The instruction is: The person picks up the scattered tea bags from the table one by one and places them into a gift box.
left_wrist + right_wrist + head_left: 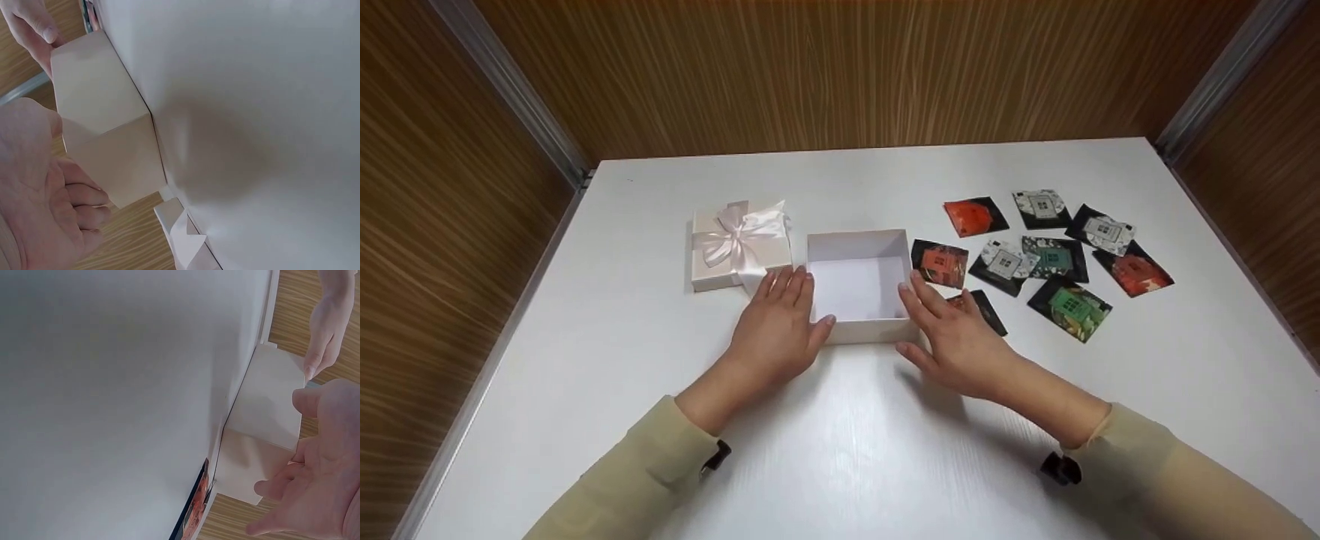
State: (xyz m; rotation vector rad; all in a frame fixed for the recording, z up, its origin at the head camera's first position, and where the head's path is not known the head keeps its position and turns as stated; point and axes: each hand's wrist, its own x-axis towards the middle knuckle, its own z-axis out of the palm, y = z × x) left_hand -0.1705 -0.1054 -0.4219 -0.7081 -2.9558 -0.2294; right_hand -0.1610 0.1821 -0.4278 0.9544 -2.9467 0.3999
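A cream, square cardboard box (870, 331) with a white inside stands uncovered on the white table in the head view. My left hand (776, 330) lies along its left side, fingers extended and touching the rim, thumb by the front corner. At the right side my right hand (960, 349) touches the rim with its fingertips, fingers spread. The left wrist view shows the box's outer walls (104, 93) beside the left thumb. In the right wrist view the right fingers are against the box wall (247, 458). Neither hand grips it.
A cream lid or box with a pink satin bow (735, 240) lies left of the open box. Several flat printed sachets, among them a green one (1071, 307) and a red one (975, 217), are scattered to the right. Wooden panels (855, 75) enclose the table.
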